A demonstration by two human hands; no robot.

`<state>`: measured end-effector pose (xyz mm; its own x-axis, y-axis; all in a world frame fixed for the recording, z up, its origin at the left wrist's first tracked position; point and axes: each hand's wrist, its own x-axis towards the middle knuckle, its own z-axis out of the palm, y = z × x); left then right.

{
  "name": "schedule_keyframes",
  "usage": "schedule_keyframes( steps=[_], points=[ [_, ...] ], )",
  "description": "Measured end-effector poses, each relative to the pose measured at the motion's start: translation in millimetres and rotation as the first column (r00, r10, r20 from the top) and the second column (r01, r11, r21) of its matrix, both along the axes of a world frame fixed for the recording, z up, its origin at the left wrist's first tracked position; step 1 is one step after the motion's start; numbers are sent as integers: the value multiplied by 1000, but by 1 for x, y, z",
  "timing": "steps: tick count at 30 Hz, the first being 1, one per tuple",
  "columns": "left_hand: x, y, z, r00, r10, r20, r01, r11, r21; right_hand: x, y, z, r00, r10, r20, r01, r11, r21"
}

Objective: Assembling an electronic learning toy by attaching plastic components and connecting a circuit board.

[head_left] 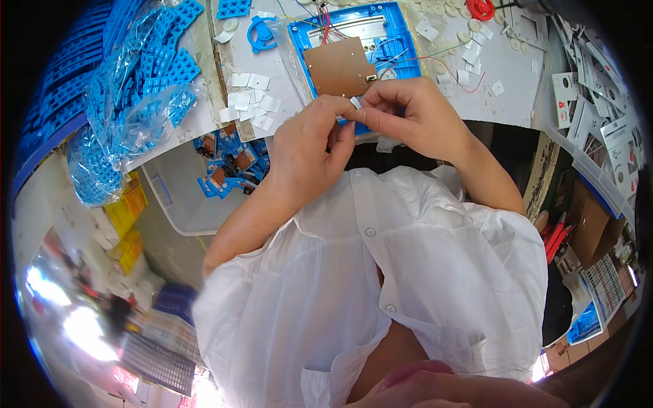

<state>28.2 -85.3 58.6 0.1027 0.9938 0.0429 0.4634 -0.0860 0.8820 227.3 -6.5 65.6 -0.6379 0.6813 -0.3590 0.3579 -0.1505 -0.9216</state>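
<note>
A view looking down from a person's head onto a cluttered white counter and a white buttoned shirt below it. Both hands meet above the near edge of the counter. The left hand and the right hand each pinch a small white square piece between thumb and fingertips, so the fingers of both are closed narrowly on it and touch one another.

Just behind the hands lies a blue plastic frame, flat on the counter, with a brown circuit board resting on it and thin red wires trailing off to the right. To the left of the frame, loose white squares are scattered, near a blue round part. Farther left sits a clear bag of blue plastic parts. Below the counter's edge, a clear bin holds more blue pieces with brown boards. At the far right, white printed cards are stacked.
</note>
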Motion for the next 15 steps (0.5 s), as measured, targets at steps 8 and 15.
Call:
schedule_keyframes(
  steps=[8,15],
  points=[
    [-12,8,4,994,105,23,-98,972,-212,-1,-1,1,998,-59,-31,57,997,-53],
    [-13,18,7,1000,-18,24,25,941,-336,3,2,10,998,-52,35,54,998,-43]
  ],
)
